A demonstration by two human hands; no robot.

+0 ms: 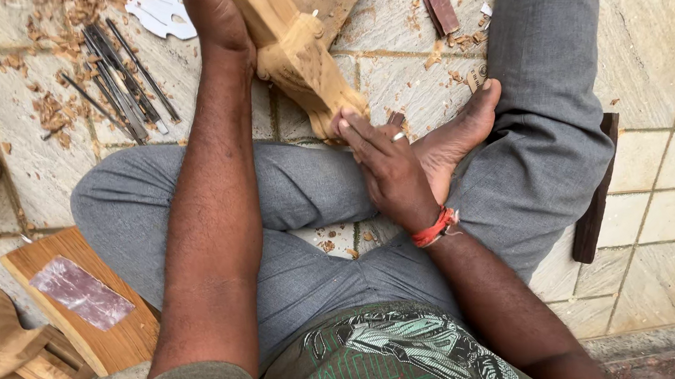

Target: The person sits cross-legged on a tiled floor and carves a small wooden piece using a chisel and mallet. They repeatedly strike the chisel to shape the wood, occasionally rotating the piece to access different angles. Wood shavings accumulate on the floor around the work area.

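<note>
I see the carved wooden piece (300, 53) slanting across the stone floor (652, 49) above my crossed legs. My left hand (219, 20) grips its upper end; my right hand (388, 170), fingers extended, presses its lower tip. Chisels (120, 74) lie left of it.

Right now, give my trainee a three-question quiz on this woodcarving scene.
1. True or false: the left hand grips the upper part of the carved wooden piece.
2. What does the right hand touch? A) the metal carving tools B) the lower end of the carved piece C) the wooden board
3. The right wrist wears a ____ band.

Key: 1 true; 2 B; 3 red.
</note>
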